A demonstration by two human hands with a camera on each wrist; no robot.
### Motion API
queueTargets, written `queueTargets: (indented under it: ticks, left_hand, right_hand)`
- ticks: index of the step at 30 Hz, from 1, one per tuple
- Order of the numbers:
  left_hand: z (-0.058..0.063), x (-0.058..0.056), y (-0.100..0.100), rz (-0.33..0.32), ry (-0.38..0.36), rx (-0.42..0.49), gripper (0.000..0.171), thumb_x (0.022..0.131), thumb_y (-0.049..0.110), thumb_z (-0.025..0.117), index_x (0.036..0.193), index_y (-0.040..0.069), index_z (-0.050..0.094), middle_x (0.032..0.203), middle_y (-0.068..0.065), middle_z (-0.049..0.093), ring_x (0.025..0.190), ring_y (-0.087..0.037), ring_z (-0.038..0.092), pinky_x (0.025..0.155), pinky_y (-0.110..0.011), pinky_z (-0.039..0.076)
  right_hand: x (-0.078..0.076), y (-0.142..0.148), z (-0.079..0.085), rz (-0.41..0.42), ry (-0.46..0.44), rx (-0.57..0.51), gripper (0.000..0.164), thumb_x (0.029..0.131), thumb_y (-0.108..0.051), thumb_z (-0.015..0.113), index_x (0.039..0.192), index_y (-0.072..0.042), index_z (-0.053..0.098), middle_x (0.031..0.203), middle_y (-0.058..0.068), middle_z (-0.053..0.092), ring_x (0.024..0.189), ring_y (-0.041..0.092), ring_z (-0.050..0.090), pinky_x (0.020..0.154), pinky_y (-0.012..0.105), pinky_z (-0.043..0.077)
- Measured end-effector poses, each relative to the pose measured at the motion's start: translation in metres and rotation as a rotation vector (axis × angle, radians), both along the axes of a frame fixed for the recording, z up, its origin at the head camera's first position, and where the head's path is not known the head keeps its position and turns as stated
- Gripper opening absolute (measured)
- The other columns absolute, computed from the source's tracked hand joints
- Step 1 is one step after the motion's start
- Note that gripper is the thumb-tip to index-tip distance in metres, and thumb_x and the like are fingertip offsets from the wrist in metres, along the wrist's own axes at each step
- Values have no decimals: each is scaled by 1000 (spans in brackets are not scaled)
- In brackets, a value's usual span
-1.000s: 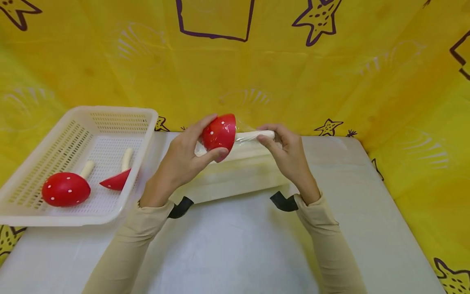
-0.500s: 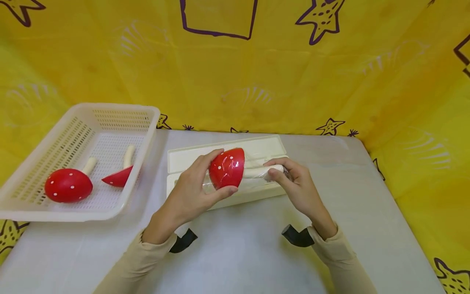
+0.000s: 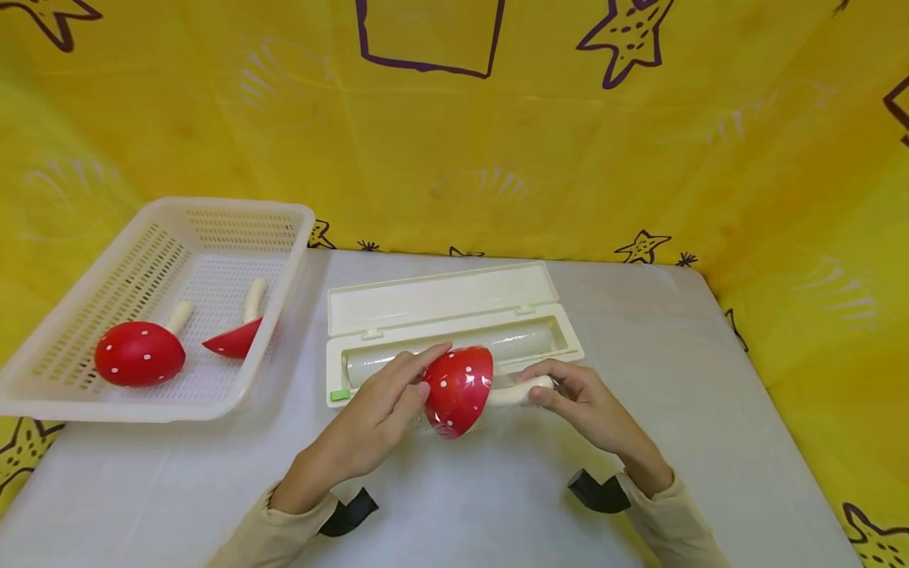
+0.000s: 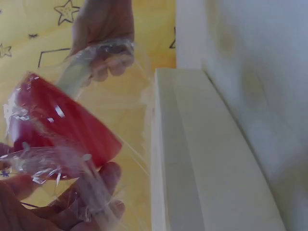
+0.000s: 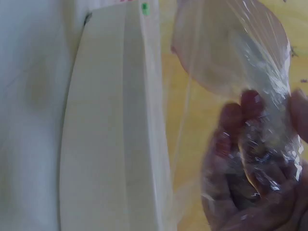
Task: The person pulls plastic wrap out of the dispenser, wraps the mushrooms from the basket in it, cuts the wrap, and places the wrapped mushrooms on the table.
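A toy mushroom [image 3: 458,390] with a red, white-dotted cap and pale stem is covered in clear cling film [image 4: 36,161]. My left hand [image 3: 372,422] holds the cap side, its fingers gathering loose film in the left wrist view. The stem's end is pinched by my right hand [image 3: 592,406]; bunched film [image 5: 269,139] lies among those fingers in the right wrist view. Just behind the hands is a long white cling film dispenser [image 3: 440,308], lid raised, with a film roll [image 3: 525,341] inside. The mushroom covers part of its front edge.
On the left stands a white slotted basket [image 3: 152,411]. It contains a whole red toy mushroom [image 3: 138,355] and another mushroom piece [image 3: 234,341], partly hidden by the basket wall. A yellow patterned cloth [image 3: 454,142] hangs behind the white table [image 3: 710,442].
Both hands have brought the wrapped mushroom down toward the person, exposing the dispenser and its roll behind. My left thumb has shifted from under the cap to its left side.
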State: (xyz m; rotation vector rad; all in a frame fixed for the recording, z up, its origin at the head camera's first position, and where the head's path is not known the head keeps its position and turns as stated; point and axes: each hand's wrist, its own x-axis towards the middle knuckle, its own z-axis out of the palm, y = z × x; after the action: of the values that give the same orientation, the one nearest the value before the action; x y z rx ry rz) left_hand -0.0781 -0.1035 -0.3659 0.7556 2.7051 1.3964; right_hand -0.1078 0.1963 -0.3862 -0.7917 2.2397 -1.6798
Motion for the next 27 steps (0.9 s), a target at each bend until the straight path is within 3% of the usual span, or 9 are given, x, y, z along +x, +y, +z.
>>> queueTargets:
  ticks: [6, 11, 14, 17, 19, 27]
  left_hand:
    - [-7, 13, 2, 10, -46, -81, 49, 93, 15, 62, 141, 20, 48, 118, 4, 66, 109, -12, 63, 89, -39, 58]
    - [-9, 20, 8, 6, -4, -226, 51, 88, 22, 70, 137, 23, 56, 126, 8, 63, 114, -9, 56, 88, -35, 56]
    - [-13, 22, 10, -37, 22, -253, 52, 88, 23, 71, 138, 21, 56, 132, 6, 61, 118, -12, 57, 92, -37, 56]
    - [-18, 22, 12, -83, 48, -266, 45, 91, 22, 70, 133, 17, 57, 136, 3, 59, 124, -15, 56, 98, -40, 54]
    - [-21, 20, 13, -99, 60, -274, 39, 92, 21, 68, 130, 15, 58, 133, 2, 59, 119, -14, 57, 96, -39, 55]
    - [-34, 17, 16, -99, 59, -292, 33, 92, 18, 69, 124, 17, 60, 124, -1, 58, 112, -15, 55, 90, -36, 55]
  right_hand:
    - [-3, 12, -10, 150, -63, 108, 17, 95, -6, 64, 111, -9, 68, 100, -2, 66, 83, 11, 59, 70, 25, 54]
    - [-9, 14, -21, 274, -95, 191, 16, 93, -15, 69, 109, -13, 68, 99, 4, 69, 86, 10, 60, 76, 27, 54]
    - [-11, 13, -28, 320, -77, 232, 19, 90, -19, 73, 108, -15, 68, 100, 1, 71, 89, 7, 61, 82, 26, 53]
    - [-13, 11, -35, 335, -36, 272, 23, 86, -17, 77, 107, -15, 68, 101, -2, 73, 92, 6, 63, 89, 26, 52]
    - [-13, 9, -39, 339, -19, 307, 25, 84, -15, 79, 107, -16, 68, 101, -4, 74, 93, 4, 64, 91, 26, 52]
    - [-8, -3, -42, 309, 27, 481, 23, 79, -8, 81, 98, -17, 71, 97, -9, 72, 93, 5, 63, 87, 27, 54]
